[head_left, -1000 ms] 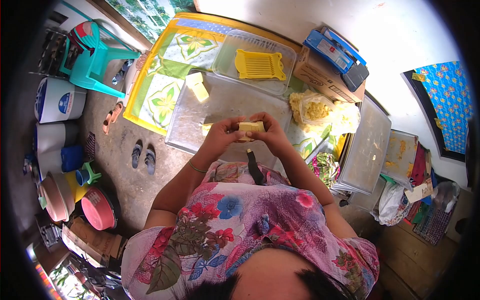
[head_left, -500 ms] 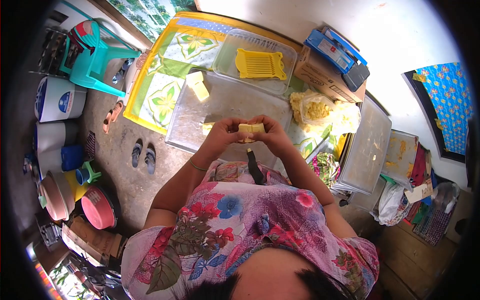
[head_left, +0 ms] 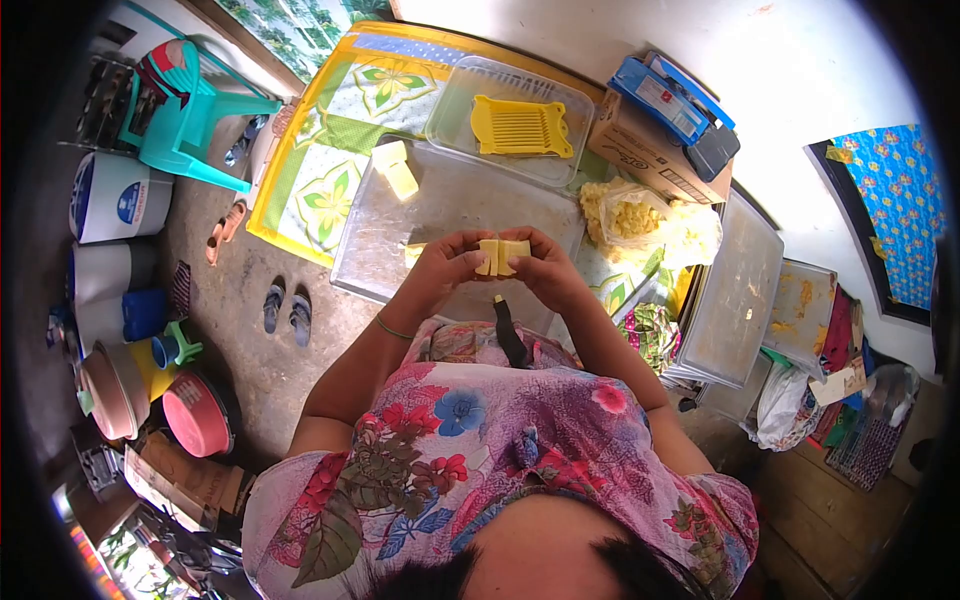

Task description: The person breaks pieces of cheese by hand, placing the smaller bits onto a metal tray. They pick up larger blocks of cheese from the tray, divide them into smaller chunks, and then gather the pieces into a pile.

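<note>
Over the near edge of a metal tray (head_left: pixel 470 190), my left hand (head_left: pixel 446 268) and my right hand (head_left: pixel 546 272) are close together. The left is closed on a pale yellow block piece (head_left: pixel 487 258), and the right on a matching block piece (head_left: pixel 514 252). A narrow dark gap runs between the two pieces. Another pale piece (head_left: pixel 413 256) lies on the tray beside my left hand, partly hidden by it. Farther back on the tray are pale yellow blocks (head_left: pixel 396 170). A dark-handled object (head_left: pixel 508 332) rests on my lap below the hands.
Behind the tray sits a clear plastic container (head_left: pixel 455 105) with a yellow slotted board (head_left: pixel 522 128). An open plastic bag of yellow pieces (head_left: pixel 630 215) stands at the right, before a cardboard box (head_left: pixel 650 150). Metal trays (head_left: pixel 735 290) lean to the right; slippers (head_left: pixel 288 310) lie on the floor.
The block between my hands has turned upright and now shows as two pieces with a gap between them. My fingers have shifted around it; the surroundings look the same.
</note>
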Demonstrator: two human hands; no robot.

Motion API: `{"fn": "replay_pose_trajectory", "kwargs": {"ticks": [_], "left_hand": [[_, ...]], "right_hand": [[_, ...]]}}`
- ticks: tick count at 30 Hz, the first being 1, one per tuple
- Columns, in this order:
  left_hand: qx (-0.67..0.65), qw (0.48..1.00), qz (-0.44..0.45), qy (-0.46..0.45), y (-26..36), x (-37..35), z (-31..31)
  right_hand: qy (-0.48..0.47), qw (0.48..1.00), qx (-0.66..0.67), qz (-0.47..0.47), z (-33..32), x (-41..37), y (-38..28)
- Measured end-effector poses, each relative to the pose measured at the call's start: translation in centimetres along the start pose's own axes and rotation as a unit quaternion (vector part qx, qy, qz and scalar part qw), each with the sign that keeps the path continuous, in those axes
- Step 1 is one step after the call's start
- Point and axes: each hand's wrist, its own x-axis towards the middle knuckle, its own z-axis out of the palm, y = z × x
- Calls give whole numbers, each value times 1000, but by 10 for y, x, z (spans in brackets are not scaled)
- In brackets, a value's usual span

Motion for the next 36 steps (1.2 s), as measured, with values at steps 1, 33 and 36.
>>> {"fn": "replay_pose_trajectory", "kwargs": {"ticks": [1, 33, 36], "left_hand": [[6, 1000, 1, 7, 0, 0, 0], [128, 989, 57, 43, -10, 0, -3], [122, 991, 42, 43, -7, -2, -1]], "right_hand": [[14, 1000, -25, -6, 1, 0, 0], [54, 989, -139, -1, -1, 8, 1], [55, 988, -145, 0, -2, 8, 1]]}}
